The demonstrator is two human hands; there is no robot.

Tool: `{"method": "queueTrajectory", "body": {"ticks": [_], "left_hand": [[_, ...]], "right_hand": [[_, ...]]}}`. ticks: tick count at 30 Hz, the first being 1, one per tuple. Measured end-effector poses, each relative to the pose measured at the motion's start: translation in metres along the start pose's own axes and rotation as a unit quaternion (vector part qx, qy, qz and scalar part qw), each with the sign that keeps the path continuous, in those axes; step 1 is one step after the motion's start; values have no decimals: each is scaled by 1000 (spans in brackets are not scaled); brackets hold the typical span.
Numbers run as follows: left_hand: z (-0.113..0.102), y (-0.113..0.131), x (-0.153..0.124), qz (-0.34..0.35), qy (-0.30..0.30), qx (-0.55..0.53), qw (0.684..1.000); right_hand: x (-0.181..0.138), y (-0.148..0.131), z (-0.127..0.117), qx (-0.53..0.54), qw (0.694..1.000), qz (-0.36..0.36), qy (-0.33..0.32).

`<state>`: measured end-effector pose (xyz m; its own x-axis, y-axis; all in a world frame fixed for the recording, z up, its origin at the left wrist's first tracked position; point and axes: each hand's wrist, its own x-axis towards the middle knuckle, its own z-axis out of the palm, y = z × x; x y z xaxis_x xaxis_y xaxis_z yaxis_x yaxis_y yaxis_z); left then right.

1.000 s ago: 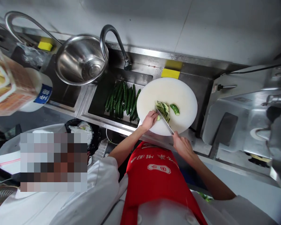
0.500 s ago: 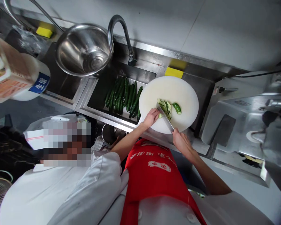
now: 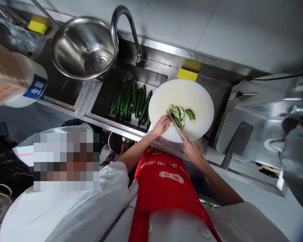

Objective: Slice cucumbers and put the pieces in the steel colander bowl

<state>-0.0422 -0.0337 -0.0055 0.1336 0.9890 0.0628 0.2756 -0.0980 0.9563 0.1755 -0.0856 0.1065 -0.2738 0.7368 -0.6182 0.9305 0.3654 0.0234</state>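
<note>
My right hand (image 3: 192,150) is wrapped round the handle of a kitchen knife (image 3: 176,125), whose blade slants up and left across the white cutting board (image 3: 161,92). Close by the blade's left side, my left hand (image 3: 161,125) has its fingers curled down on a piece of cucumber (image 3: 171,123), mostly hidden under them. To the right of the blade lies a heap of cut cucumber strips (image 3: 178,114). A short cucumber chunk (image 3: 190,115) rests apart, farther right on the board.
Whole cucumbers (image 3: 131,102) lie in the sink left of the board, below a curved faucet (image 3: 127,16). A steel bowl (image 3: 65,50) stands behind them. A co-worker (image 3: 40,211) is close on my left. At right is a steel machine (image 3: 265,124); a yellow sponge (image 3: 187,74) sits behind the board.
My left hand and the knife blade have shifted slightly left over the cucumber piece. The view has turned a little, and the co-worker's head is lower and farther left.
</note>
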Motion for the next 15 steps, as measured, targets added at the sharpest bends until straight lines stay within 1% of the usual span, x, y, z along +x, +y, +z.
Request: {"method": "queueTrajectory", "body": {"ticks": [4, 8, 11, 15], "left_hand": [[0, 1, -1, -15, 11, -16, 1000], [0, -2, -4, 0, 21, -14, 1000], [0, -6, -6, 33, 23, 19, 999], [1, -13, -5, 99, 24, 116, 988]], "right_hand": [[3, -3, -2, 4, 1000, 0, 9], [12, -8, -3, 18, 1000, 11, -4], [13, -8, -4, 13, 1000, 7, 1], [7, -6, -6, 4, 1000, 1, 2]]}}
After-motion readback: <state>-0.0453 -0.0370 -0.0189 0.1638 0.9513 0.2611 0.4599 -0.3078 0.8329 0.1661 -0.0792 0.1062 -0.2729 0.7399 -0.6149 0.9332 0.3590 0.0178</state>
